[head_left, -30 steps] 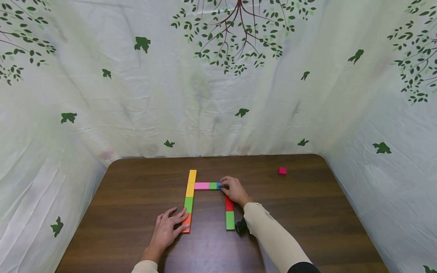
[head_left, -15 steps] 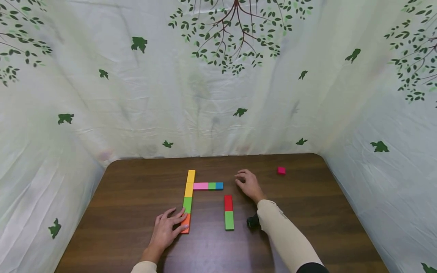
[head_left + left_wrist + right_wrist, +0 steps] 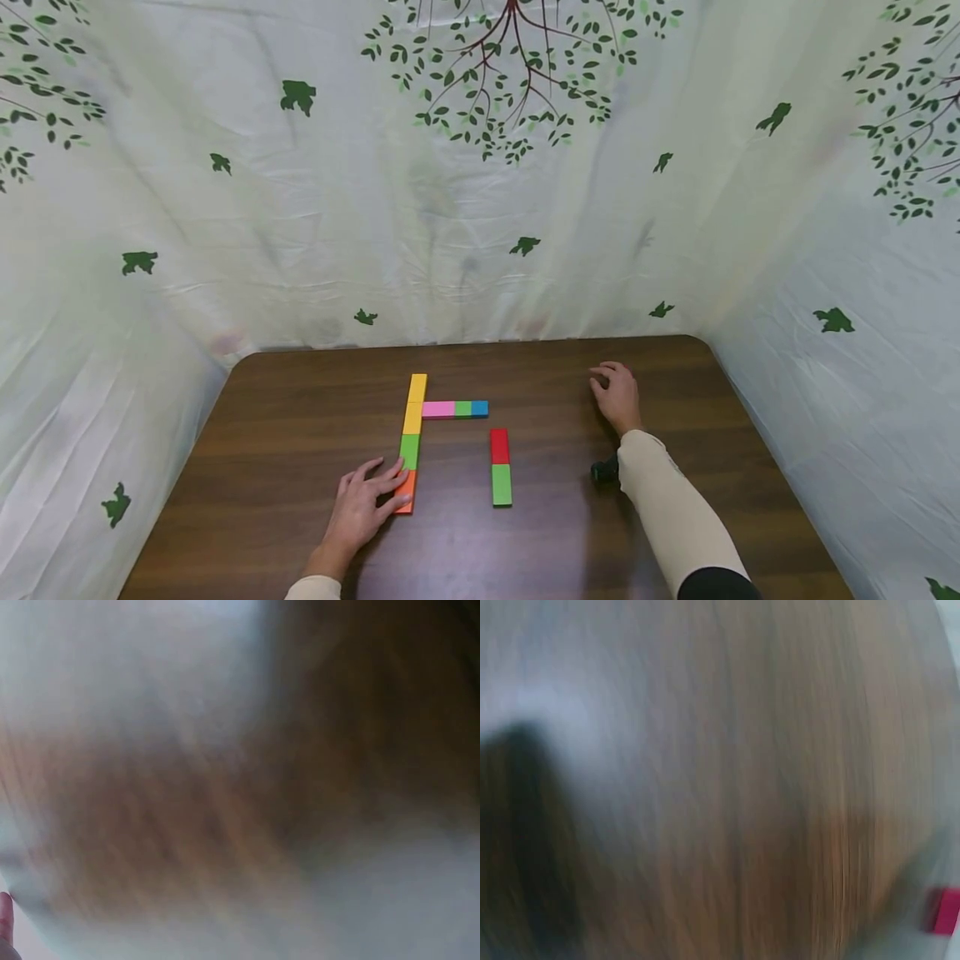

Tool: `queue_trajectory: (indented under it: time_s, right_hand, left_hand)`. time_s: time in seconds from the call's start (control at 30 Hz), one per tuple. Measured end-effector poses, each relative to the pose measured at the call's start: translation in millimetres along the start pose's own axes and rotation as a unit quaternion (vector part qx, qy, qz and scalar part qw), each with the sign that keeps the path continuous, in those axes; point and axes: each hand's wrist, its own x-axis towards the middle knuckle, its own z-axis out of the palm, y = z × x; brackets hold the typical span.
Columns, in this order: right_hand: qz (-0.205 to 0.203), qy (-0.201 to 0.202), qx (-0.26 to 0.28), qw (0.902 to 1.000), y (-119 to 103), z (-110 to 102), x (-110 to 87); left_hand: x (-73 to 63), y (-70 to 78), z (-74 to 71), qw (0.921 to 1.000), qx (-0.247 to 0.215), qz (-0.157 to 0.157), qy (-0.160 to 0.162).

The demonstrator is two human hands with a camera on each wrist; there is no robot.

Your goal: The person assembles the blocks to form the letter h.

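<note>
In the head view, my left hand (image 3: 357, 507) rests with spread fingers at the orange block (image 3: 405, 493), the near end of a column. Beyond it run a green block (image 3: 409, 450) and two yellow blocks (image 3: 415, 402). A pink block (image 3: 438, 409), a small green block (image 3: 462, 408) and a blue block (image 3: 480, 408) extend rightward from the column. Apart from these lie a red block (image 3: 499, 447) and another green block (image 3: 502, 485), end to end. My right hand (image 3: 618, 397), fingers loosely bent, is over the crimson cube's spot. That crimson cube (image 3: 946, 910) shows only in the right wrist view.
The brown wooden table (image 3: 300, 417) has rounded far corners. A pale curtain (image 3: 465, 275) with leaf prints surrounds it at the back and sides. A dark wrist device (image 3: 604, 472) sits under my right sleeve. Both wrist views are mostly blurred.
My right hand has left the blue block and travelled right to the crimson cube, which it now hides in the head view. My left hand has stayed by the orange block.
</note>
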Motion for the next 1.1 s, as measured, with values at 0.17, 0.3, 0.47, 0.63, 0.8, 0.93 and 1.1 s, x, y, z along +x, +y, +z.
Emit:
queue_trajectory:
  time_s: [0.17,0.3,0.47,0.63,0.8,0.93,1.1]
  right_hand:
    - [0.038,-0.031,-0.016,0.9987,10.4,-13.4,2.3]
    - [0.051,-0.055,-0.031,0.9967,10.3,-19.4,5.0]
    - [0.062,-0.065,-0.058,0.9943,9.3,-22.2,7.1]
    - [0.072,-0.055,-0.055,0.9943,14.5,-17.8,4.8]
    - [0.069,-0.019,-0.035,0.9968,17.1,-12.3,-0.5]
    - [0.065,0.001,-0.015,0.9978,17.1,-9.7,-4.1]
    - [0.073,0.007,-0.005,0.9973,16.4,-6.2,-6.8]
  left_hand:
    - [-1.8,-0.9,0.4,1.0000,0.000,0.008,0.002]
    - [-2.3,-1.3,-0.1,1.0000,0.003,0.006,0.004]
    - [-0.1,0.0,-1.4,1.0000,0.003,0.000,0.000]
    - [0.9,1.2,-1.3,1.0000,0.002,-0.001,-0.006]
    - [0.1,1.1,-0.9,1.0000,0.000,0.001,-0.004]
    - [0.6,0.8,-0.1,1.0000,0.001,-0.002,-0.010]
    - [0.7,0.4,0.6,0.9999,0.000,-0.004,-0.013]
